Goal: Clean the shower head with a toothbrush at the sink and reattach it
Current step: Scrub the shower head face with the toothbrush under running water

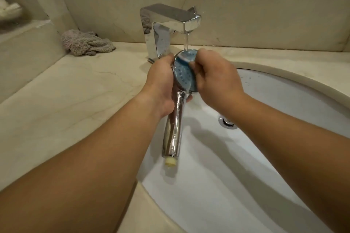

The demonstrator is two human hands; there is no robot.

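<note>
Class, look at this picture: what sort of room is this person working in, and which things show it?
Most likely a bathroom: a white basin sunk into a marble-like counter, a chrome tap running, and a hand shower head being scrubbed beneath it.

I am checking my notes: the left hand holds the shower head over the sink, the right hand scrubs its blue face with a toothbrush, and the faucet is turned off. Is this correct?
Not quite: the faucet is running; the head view shows water falling onto the shower head. The left hand, right hand, toothbrush and sink are as you wrote.
</note>
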